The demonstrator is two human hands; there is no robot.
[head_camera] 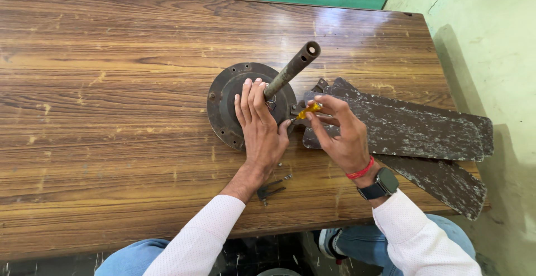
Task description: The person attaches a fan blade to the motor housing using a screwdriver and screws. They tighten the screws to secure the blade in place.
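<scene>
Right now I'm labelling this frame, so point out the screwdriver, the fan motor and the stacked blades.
Screwdriver [309, 110], head view: its yellow handle.
Fan motor [223, 100], head view: left of its round housing.
Stacked blades [413, 128], head view: flat face of the top blade.

My left hand [260, 128] presses flat on the round, rusty brown metal fan motor housing [226, 106] with its upright steel rod [291, 68]. My right hand [341, 133] pinches a yellow-handled screwdriver [309, 109] beside it, above stacked, worn brown fan blades [413, 131] on the scratched wooden table [111, 97].
</scene>
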